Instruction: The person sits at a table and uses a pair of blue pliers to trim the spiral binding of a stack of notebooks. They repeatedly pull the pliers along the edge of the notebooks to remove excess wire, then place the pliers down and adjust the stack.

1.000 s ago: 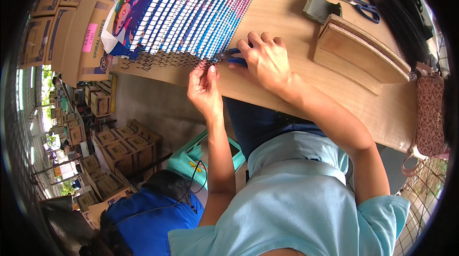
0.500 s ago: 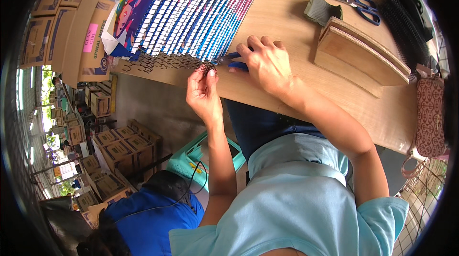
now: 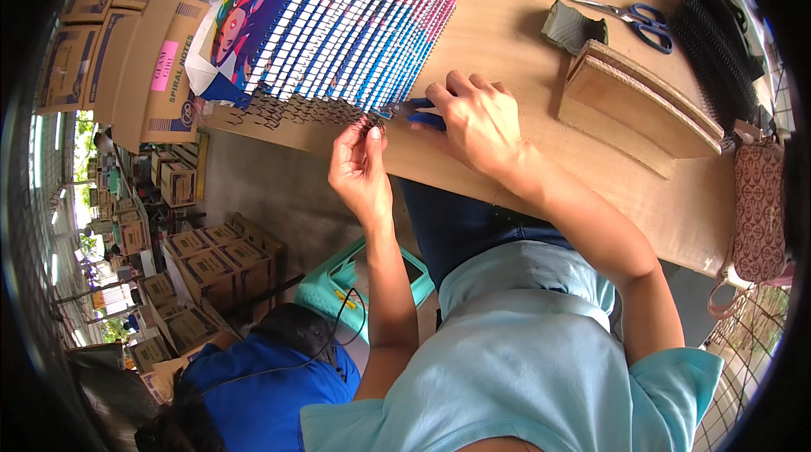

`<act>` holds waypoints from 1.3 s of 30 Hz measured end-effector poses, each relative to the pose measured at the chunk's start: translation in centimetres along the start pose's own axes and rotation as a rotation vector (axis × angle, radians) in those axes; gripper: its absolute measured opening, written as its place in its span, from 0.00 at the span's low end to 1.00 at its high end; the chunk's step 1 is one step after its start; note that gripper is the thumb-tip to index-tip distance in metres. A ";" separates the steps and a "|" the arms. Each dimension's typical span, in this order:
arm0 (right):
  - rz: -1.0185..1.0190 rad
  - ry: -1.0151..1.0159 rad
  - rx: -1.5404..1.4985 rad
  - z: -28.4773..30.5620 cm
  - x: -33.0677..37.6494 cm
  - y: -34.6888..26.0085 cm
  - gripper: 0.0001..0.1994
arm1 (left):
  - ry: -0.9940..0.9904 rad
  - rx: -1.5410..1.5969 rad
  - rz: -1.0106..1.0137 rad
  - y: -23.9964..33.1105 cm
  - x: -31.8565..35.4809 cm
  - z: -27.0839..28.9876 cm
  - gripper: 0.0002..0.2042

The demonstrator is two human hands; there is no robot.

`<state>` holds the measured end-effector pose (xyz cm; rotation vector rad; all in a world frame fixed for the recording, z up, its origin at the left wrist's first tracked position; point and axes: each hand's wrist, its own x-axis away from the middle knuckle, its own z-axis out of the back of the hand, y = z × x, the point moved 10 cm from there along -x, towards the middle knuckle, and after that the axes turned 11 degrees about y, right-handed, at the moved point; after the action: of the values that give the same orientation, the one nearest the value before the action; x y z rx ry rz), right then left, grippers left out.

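At the near edge of the worktop point(image 3: 507, 21), the left hand point(image 3: 361, 169) is pinching wire ends point(image 3: 369, 122), seemingly steadying them, while the right hand point(image 3: 486, 127) is gripping blue-handled pliers point(image 3: 429, 121).

You have two hands: one left hand point(image 3: 361, 171) and one right hand point(image 3: 483, 121). You have one pair of blue-handled pliers point(image 3: 429, 120), one pair of scissors point(image 3: 630, 14) far right, one patterned pouch point(image 3: 759, 211) right, and spiral notebooks point(image 3: 346, 29) far left, too tightly packed to count.
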<state>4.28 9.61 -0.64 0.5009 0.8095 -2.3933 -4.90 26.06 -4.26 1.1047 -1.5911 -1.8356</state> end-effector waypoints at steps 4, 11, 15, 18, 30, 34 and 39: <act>0.046 0.099 0.039 1.1 -0.4 -0.4 0.20 | -0.010 0.036 0.030 0.3 0.0 -0.3 0.10; 0.008 -0.053 -0.001 -1.4 -0.3 -0.1 0.20 | 0.023 0.053 0.065 0.6 -0.3 -0.6 0.09; 0.000 -0.004 -0.010 0.3 -0.3 -0.1 0.20 | 0.041 0.042 0.058 0.5 -0.3 0.2 0.09; 0.059 0.096 0.003 1.8 -0.6 -0.9 0.20 | 0.040 0.030 0.024 1.0 -0.3 0.5 0.10; 0.023 -0.001 -0.023 0.3 -0.6 -0.8 0.18 | 0.022 0.057 0.017 1.7 -0.7 0.4 0.11; 0.059 0.110 -0.008 1.9 -0.9 -1.2 0.19 | 0.014 0.046 0.003 2.6 -0.7 0.1 0.10; 0.059 0.053 -0.007 0.7 -1.3 -1.9 0.19 | 0.014 0.039 -0.015 3.2 -1.0 -0.1 0.10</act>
<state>4.02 10.90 1.31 0.5791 0.8143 -2.3312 -4.72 26.14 -0.92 1.1468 -1.6211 -1.8098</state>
